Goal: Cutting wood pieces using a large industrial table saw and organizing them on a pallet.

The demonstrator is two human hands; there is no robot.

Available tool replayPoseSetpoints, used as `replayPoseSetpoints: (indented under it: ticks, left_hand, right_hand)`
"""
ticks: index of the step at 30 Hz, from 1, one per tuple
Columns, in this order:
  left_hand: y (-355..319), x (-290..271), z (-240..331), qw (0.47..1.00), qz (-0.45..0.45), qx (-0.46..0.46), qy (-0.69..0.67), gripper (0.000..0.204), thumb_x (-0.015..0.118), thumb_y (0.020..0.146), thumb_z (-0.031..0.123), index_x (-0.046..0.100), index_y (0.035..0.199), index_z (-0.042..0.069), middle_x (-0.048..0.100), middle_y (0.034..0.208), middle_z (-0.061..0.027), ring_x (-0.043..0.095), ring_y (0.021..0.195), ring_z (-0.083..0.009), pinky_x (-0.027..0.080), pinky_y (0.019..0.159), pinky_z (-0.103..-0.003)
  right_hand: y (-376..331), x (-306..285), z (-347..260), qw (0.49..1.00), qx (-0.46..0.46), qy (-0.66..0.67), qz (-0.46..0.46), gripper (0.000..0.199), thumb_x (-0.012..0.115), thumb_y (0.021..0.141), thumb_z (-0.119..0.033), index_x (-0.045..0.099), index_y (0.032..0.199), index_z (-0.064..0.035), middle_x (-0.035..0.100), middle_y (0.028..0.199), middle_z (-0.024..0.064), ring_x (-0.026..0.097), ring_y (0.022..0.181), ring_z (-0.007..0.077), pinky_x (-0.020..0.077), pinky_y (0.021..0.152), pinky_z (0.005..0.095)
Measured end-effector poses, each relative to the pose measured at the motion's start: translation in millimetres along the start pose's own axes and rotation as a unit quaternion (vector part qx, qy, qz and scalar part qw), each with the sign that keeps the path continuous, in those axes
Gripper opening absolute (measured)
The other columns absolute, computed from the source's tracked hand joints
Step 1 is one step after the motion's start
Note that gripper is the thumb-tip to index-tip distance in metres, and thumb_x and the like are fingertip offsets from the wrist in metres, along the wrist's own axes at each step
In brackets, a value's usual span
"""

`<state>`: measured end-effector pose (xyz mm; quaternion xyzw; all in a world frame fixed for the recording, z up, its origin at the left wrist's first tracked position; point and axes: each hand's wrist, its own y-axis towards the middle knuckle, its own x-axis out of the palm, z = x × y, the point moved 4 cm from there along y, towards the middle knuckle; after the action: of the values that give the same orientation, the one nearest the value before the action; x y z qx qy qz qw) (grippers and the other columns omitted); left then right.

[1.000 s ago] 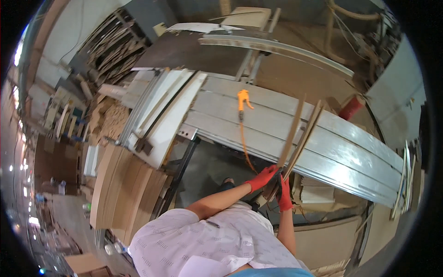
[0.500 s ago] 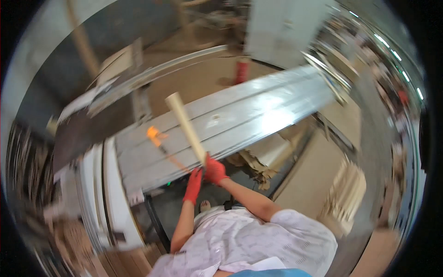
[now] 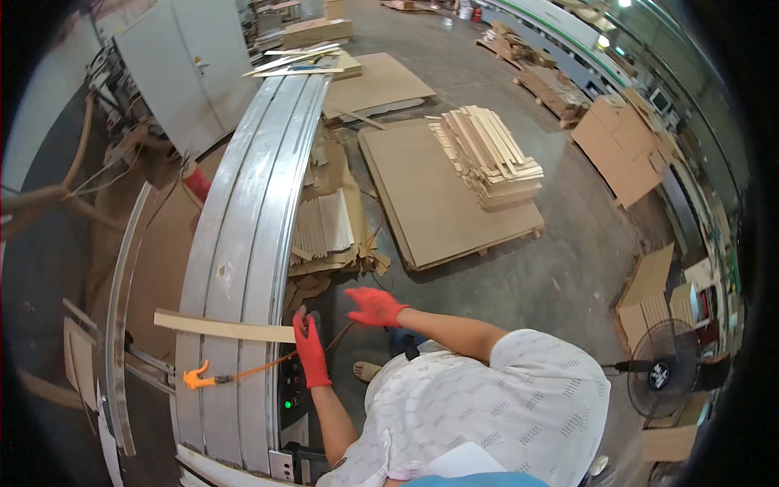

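My left hand (image 3: 312,351), in a red glove with dark fingertips, is closed at the near end of a pale wooden strip (image 3: 223,326). The strip lies crosswise over a long grooved metal table (image 3: 243,203), its far end sticking out past the left edge. My right hand (image 3: 376,308), also red-gloved, is held off to the right of the strip with fingers apart and nothing in it. An orange air blow gun (image 3: 201,376) rests on the metal table below the strip, its thin orange hose running toward my left hand.
A stack of pale wooden strips (image 3: 487,150) sits on a pile of brown boards (image 3: 414,211) to the right. Beside the table are more strips (image 3: 324,223) on brown paper. A black fan (image 3: 665,369) stands at far right. A curved metal rail (image 3: 126,325) is at left.
My view has swung to the right, bringing the board pile and floor into sight. My right hand has come away from the strip, while my left stays at its near end.
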<state>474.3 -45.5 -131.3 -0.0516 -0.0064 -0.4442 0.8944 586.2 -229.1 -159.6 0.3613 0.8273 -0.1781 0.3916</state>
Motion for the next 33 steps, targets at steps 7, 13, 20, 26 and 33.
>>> replayPoseSetpoints:
  ticks: [7,13,20,26,33]
  left_hand:
    - [-1,114,46,0.969,-0.23,0.033,0.087,0.043,0.062,0.097,0.013,0.05,0.137,0.002,0.058,0.126,-0.0083,0.054,0.115,-0.0176,0.041,0.101,-0.031]
    - [-30,197,6,0.938,-0.325,-0.028,0.117,0.047,0.062,0.097,0.012,0.047,0.141,0.003,0.06,0.117,-0.0062,0.055,0.11,-0.0161,0.041,0.1,-0.029]
    - [-78,334,-40,0.869,-0.425,-0.064,0.247,0.058,0.068,0.094,0.027,0.045,0.143,0.005,0.059,0.124,-0.011,0.057,0.11,-0.0192,0.045,0.098,-0.032]
    - [-116,466,-26,0.814,-0.518,-0.01,0.263,0.062,0.066,0.094,0.033,0.043,0.145,0.006,0.054,0.135,-0.0165,0.057,0.115,-0.0238,0.045,0.1,-0.034]
    - [-140,569,-22,0.768,-0.556,-0.026,0.317,0.065,0.067,0.093,0.035,0.043,0.145,0.005,0.05,0.141,-0.0175,0.051,0.129,-0.0268,0.042,0.106,-0.037]
  right_hand:
    - [-248,13,256,0.869,0.493,0.029,0.006,0.063,0.062,0.079,-0.044,0.059,0.126,-0.0039,0.062,0.125,0.0252,0.059,0.116,0.0415,0.0495,0.096,0.0471]
    - [-411,48,286,0.731,0.674,0.035,-0.1,0.052,0.066,0.074,-0.04,0.071,0.113,-0.006,0.066,0.119,0.0235,0.064,0.11,0.0393,0.0526,0.093,0.0451]
    - [-454,76,353,0.747,0.637,0.182,0.05,0.065,0.068,0.075,-0.044,0.06,0.127,-0.0059,0.061,0.127,0.0244,0.059,0.119,0.0399,0.0486,0.1,0.0465]
    - [-488,36,428,0.737,0.627,0.22,0.125,0.057,0.071,0.075,-0.041,0.064,0.12,-0.0066,0.064,0.122,0.0226,0.06,0.115,0.0399,0.0495,0.096,0.0432]
    - [-523,-45,498,0.757,0.586,0.184,0.222,0.054,0.067,0.08,-0.035,0.061,0.123,-0.0025,0.061,0.125,0.0255,0.059,0.117,0.0394,0.0477,0.099,0.0437]
